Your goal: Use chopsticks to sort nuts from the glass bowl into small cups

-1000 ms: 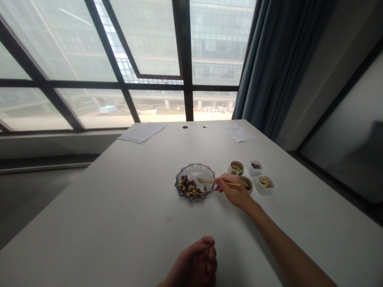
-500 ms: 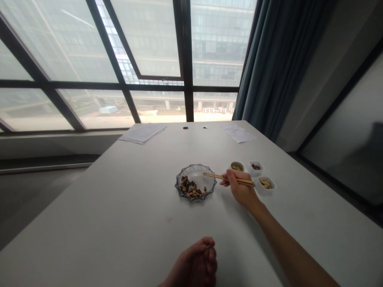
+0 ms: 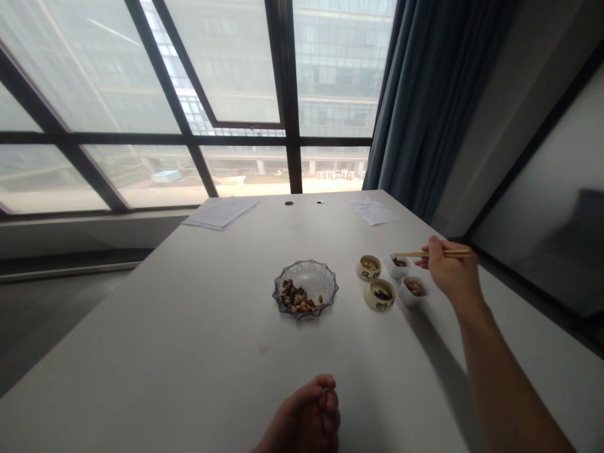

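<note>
1. My right hand has swung away from the glass bowl, where it was half a second ago, to the right-hand side of the small cups.
2. My right fingers are pinched narrow around a pair of chopsticks. Their tips now sit over the far white cup, which has dark bits in it. I cannot tell whether the tips grip a piece or touch the cup.
3. So the work in hand has passed, as I judge it, from the bowl to this cup.
4. The glass bowl stands left of the cups, with a heap of brown and dark pieces along its near and left side. I can make out no change in the heap.
5. With my hand out of the way, both round cups show again: the far one with pale bits inside, the near one with dark ones. The near white cup holds brownish pieces.
6. My left hand has stayed at the near part of the table, fingers loosely curled; shadow keeps me from telling whether anything is between them.
</note>
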The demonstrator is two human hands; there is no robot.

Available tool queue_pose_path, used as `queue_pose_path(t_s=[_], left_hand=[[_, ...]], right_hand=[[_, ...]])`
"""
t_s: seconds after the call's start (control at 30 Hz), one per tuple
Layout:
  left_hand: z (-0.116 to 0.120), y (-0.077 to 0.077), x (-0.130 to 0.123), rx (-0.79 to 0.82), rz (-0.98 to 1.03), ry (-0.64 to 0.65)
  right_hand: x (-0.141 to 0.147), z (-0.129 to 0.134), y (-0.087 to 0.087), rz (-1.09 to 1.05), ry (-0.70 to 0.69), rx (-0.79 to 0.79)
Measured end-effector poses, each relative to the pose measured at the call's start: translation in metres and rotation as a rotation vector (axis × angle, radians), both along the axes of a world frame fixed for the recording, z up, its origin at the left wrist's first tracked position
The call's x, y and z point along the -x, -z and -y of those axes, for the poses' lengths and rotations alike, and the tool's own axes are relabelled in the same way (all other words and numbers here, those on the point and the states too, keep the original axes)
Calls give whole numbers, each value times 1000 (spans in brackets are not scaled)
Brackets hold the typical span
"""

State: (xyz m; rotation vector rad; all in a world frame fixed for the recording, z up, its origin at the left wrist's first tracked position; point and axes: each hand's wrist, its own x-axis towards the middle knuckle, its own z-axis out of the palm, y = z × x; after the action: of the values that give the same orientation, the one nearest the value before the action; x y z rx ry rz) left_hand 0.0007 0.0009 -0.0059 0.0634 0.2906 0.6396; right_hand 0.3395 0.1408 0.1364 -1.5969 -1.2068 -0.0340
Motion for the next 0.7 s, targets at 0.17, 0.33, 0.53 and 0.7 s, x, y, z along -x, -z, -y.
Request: queue_pose_path(t_s=[0.17,0.33,0.53,0.7], left_hand=[[1,0,1,12,1,6],[0,2,1,15,-6,12],[1,2,1,14,-2,0],[2,3,1,12,-1,8]], right_hand=[[1,-1,3,32,25,40],[12,1,-1,-71,-43,-5],[57,11,-12,-412,-369,0],[106,22,2,-394,-674,271]])
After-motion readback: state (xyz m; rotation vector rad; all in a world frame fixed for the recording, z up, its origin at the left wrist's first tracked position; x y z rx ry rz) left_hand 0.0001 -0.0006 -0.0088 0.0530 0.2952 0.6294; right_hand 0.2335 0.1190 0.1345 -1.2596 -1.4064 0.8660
